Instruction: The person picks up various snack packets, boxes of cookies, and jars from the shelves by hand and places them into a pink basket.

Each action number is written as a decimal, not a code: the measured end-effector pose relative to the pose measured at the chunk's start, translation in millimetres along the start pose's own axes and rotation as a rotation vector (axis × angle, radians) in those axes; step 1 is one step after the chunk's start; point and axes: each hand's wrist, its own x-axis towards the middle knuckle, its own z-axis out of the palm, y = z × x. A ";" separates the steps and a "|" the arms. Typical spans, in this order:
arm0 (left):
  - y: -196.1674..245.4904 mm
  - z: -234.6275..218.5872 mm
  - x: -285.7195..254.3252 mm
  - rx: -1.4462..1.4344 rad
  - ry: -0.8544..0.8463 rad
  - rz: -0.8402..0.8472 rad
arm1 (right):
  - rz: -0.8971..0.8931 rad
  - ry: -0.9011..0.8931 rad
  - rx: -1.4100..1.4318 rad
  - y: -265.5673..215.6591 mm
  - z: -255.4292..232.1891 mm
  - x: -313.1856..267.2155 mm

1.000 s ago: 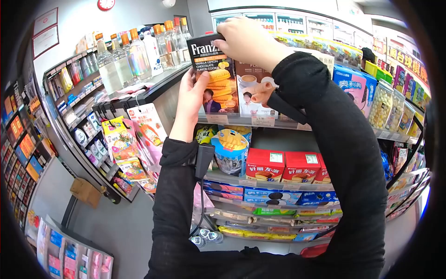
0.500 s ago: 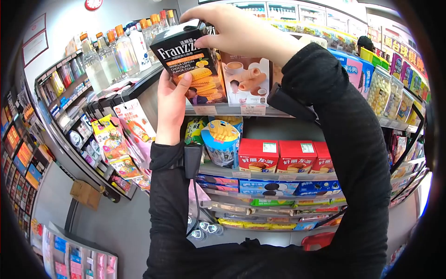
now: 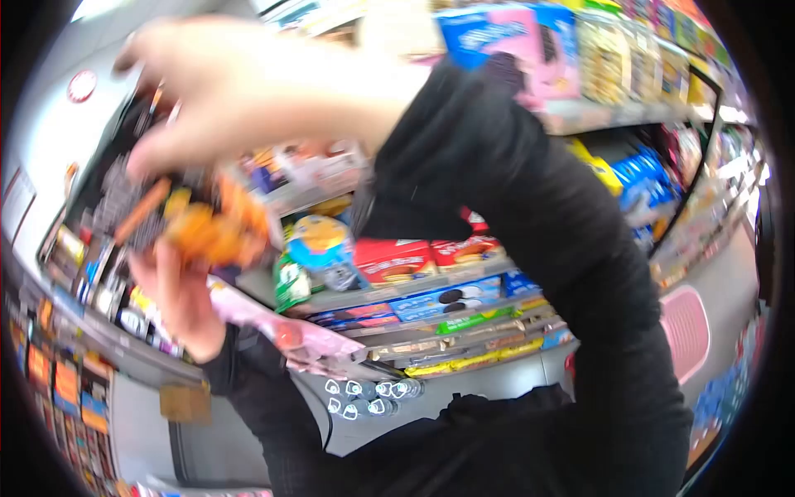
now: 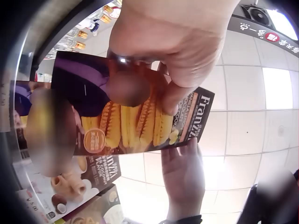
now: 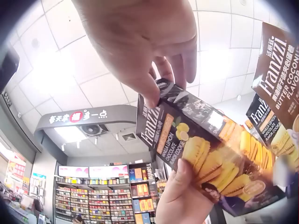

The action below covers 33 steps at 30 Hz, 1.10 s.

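Observation:
A black Franzzi vanilla lemon chocolate cookie box (image 5: 205, 154) is tilted between both hands, its front with yellow cookies facing out. My left hand (image 4: 173, 46) grips it by the side, thumb lying across the printed front. At the box's top end, the thumb and fingers of my right hand (image 5: 145, 42) pinch the corner. The head view is blurred, with the box (image 3: 219, 228) partly covered by the right hand (image 3: 240, 91). A brown butter coconut box (image 5: 280, 70) stands close beside it on the shelf.
Lower shelves hold red boxes (image 3: 393, 263), a round blue snack bag (image 3: 321, 244) and blue Oreo packs (image 3: 447, 300). Large Oreo packs (image 3: 505, 41) stand at upper right. Water bottles (image 3: 356, 402) and a cardboard carton (image 3: 185, 403) are on the floor.
The cookie box has tipped and moved left, away from its place beside the coconut box, with both hands on it. The head view has swung, so the shelves appear tilted and shifted left.

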 end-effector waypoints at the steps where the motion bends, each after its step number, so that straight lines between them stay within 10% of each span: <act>1: 0.1 3.5 -16.7 -0.033 -0.011 -0.031 | 0.047 0.032 0.062 -4.7 -0.9 -23.5; 7: -66.6 42.1 -132.3 -0.165 -0.167 -0.358 | 0.275 0.141 0.215 -54.8 -49.4 -191.3; 19: -59.6 438.9 -329.7 -0.585 -1.007 -1.222 | 1.523 0.720 -0.056 -260.7 -258.3 -507.0; 27: -67.1 646.9 -504.8 -0.717 -0.985 -1.838 | 2.012 1.041 -0.234 -349.3 -378.4 -631.0; 33: -110.9 682.0 -617.6 -0.506 -0.984 -2.157 | 2.309 0.634 -0.219 -361.5 -422.8 -763.8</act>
